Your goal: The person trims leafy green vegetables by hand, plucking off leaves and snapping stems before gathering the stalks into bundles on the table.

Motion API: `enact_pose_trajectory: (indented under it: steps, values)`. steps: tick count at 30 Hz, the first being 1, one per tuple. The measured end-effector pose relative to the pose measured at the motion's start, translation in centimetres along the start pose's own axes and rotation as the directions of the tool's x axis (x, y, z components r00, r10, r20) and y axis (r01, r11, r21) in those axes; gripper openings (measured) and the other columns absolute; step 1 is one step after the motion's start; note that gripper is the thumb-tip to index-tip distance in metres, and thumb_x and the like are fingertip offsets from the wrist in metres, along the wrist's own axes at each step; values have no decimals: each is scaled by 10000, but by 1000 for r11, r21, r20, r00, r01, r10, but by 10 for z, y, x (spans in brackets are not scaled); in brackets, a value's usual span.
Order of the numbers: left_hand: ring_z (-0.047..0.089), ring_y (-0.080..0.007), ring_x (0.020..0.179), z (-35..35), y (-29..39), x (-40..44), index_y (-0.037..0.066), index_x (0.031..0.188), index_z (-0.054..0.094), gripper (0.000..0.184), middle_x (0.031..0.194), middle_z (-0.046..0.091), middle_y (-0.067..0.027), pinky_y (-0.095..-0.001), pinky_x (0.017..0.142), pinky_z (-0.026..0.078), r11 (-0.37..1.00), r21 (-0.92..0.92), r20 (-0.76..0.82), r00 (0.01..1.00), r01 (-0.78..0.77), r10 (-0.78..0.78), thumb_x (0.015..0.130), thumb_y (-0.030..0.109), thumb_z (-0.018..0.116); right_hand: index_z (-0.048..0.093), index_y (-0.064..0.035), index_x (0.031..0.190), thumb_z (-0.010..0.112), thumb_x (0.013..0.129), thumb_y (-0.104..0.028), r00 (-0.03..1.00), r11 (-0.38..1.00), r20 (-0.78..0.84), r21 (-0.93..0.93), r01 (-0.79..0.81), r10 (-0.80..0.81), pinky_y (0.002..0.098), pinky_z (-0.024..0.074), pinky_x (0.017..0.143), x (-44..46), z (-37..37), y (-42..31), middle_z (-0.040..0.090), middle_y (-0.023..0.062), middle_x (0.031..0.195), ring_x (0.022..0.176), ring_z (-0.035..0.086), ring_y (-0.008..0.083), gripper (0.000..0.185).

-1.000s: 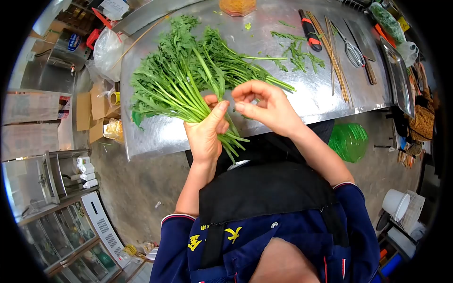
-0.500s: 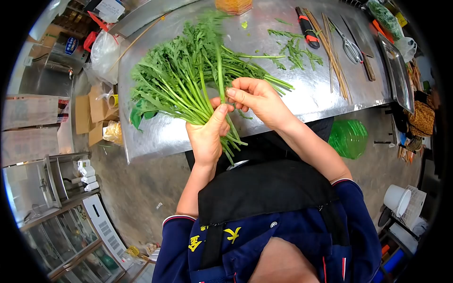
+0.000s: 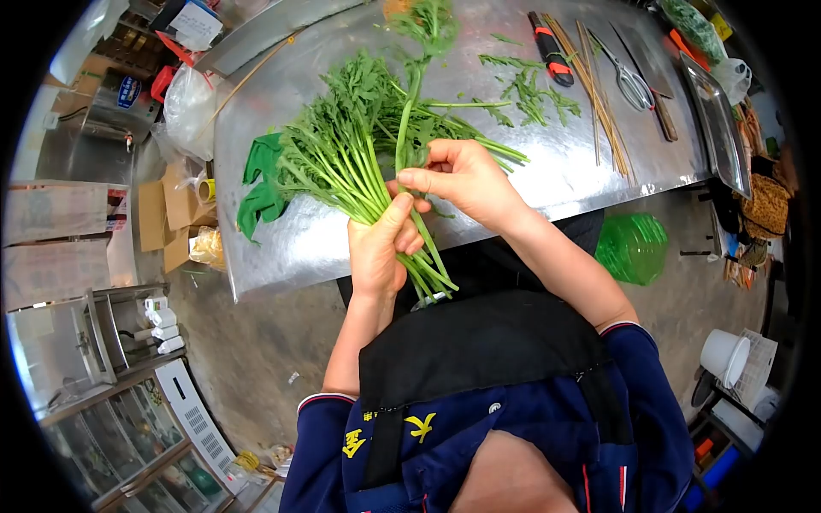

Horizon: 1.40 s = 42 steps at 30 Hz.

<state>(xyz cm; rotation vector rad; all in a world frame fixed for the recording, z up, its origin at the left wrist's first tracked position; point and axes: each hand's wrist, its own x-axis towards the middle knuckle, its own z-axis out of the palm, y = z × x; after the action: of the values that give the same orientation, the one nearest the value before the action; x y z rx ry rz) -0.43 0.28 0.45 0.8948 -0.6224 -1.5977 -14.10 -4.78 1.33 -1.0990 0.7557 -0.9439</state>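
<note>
My left hand (image 3: 378, 254) is closed round the stems of a bunch of leafy greens (image 3: 333, 141), which look like chrysanthemum greens. Their leaves fan out up and to the left over the metal table, and the cut ends poke out below my fist. One thicker stalk (image 3: 408, 115) stands apart from the bunch, its leafy top blurred. At its lower part my right hand (image 3: 466, 184) pinches with thumb and forefinger; the exact grip is partly hidden. Behind, more greens (image 3: 492, 147) lie on the table, stems pointing right.
On the metal table (image 3: 316, 248) lie a green cloth (image 3: 261, 184), leaf scraps (image 3: 532, 96), a black-and-red tool (image 3: 552, 51), thin sticks (image 3: 594, 81), scissors (image 3: 633, 85), a knife (image 3: 663, 115) and a metal tray (image 3: 717, 128). A green plastic bottle (image 3: 633, 248) stands below the edge.
The bunch in my left hand has shifted slightly right and down, uncovering more of the green cloth. The separate stalk leans further right at its top. My right hand stays close beside it.
</note>
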Motion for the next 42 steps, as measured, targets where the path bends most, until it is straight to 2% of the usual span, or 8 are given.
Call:
enact_pose_trajectory:
  steps: [8, 11, 14, 16, 20, 28, 36, 42]
  values:
    - [356, -51, 437, -1, -2, 2, 8, 923, 534, 168, 728, 578, -76, -192, 405, 296, 999, -13, -34, 999, 29, -29, 864, 164, 559, 580, -45, 773, 615, 827, -206, 965, 933, 94, 249, -262, 246, 184, 347, 517, 6, -12, 20, 522, -19, 663, 564, 438, 47, 173]
    - [352, -53, 439, -1, 0, 2, 9, 918, 534, 172, 724, 576, -77, -196, 409, 298, 999, -12, -64, 997, 31, -31, 860, 167, 568, 563, -25, 832, 597, 841, -189, 962, 830, 46, 496, -256, 269, 185, 368, 531, 12, -20, 16, 524, -24, 730, 560, 440, 50, 167]
    - [348, -55, 439, -4, -1, 1, 8, 914, 531, 171, 722, 575, -81, -201, 411, 297, 999, -14, -96, 995, 32, -33, 851, 160, 580, 567, -6, 901, 601, 842, -217, 978, 614, -208, 774, 155, 15, 194, 440, 603, 30, -61, 13, 592, 52, 845, 698, 543, 72, 221]
    - [345, -57, 439, -4, 1, 0, 9, 909, 528, 169, 721, 573, -83, -203, 412, 296, 999, -18, -124, 992, 31, -33, 844, 151, 591, 572, 7, 932, 606, 838, -206, 995, 604, -29, 796, -35, 95, 205, 452, 624, 23, -72, -2, 600, 80, 902, 765, 564, 94, 235]
    - [339, -59, 425, -5, -4, 4, 22, 904, 524, 145, 730, 585, -95, -210, 402, 290, 1000, -20, -144, 990, 3, -6, 819, 96, 616, 567, 32, 1008, 585, 852, -220, 994, 997, -78, 17, -78, 79, 253, 471, 669, 11, -29, 11, 606, 100, 937, 835, 577, 130, 297]
    - [338, -71, 461, 2, -2, 2, 15, 894, 519, 162, 761, 522, -56, -223, 433, 294, 999, -1, -146, 988, -47, 47, 863, 166, 571, 523, 25, 1020, 453, 919, -172, 944, 965, -203, -30, 260, -260, 239, 457, 673, 6, -3, -3, 603, 67, 801, 773, 571, 109, 232]
    - [365, -79, 516, -3, -11, 5, 27, 905, 495, 296, 736, 451, -26, -223, 463, 314, 988, -145, -69, 997, -56, 47, 903, 323, 497, 530, -35, 1018, 513, 862, -177, 975, 568, 102, -799, 198, -196, 297, 467, 540, -10, 15, -32, 643, 70, 661, 599, 632, 170, 212]
    - [387, -69, 514, -5, -14, 6, 38, 887, 497, 254, 663, 443, -2, -217, 445, 314, 983, -106, -69, 987, -150, 143, 892, 290, 530, 469, -33, 1068, 530, 850, -96, 987, 670, 156, -730, 134, -27, 268, 467, 570, -19, 20, -22, 653, 76, 755, 690, 652, 180, 235]
